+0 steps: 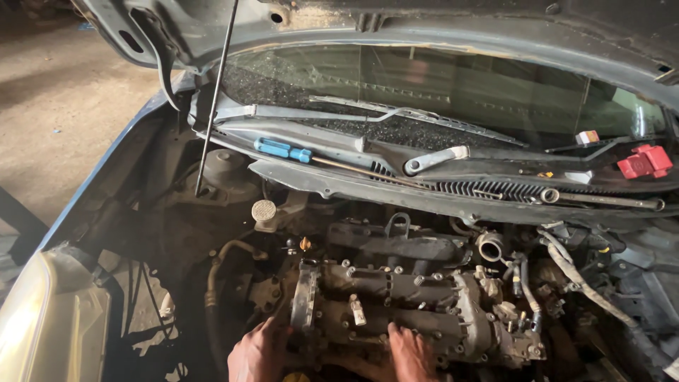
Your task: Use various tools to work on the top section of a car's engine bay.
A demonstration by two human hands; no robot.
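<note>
We have both hands on the engine (396,311), which sits low in the middle of the open bay, bare metal and bolt heads exposed along its top. Our left hand (258,351) presses flat against the engine's near left end, fingers spread and gripping nothing; our right hand (410,354) lies open on its near front edge, also empty, as if steadying ourselves while leaning in. Behind the engine, on the cowl ledge (339,185), rest a blue-handled screwdriver (283,150) and a long extension bar (601,200), laid where they won't roll off. A prop rod (216,92) rising left of the engine holds the bonnet (438,28) up. A red cap (645,161) sits far right of it.
</note>
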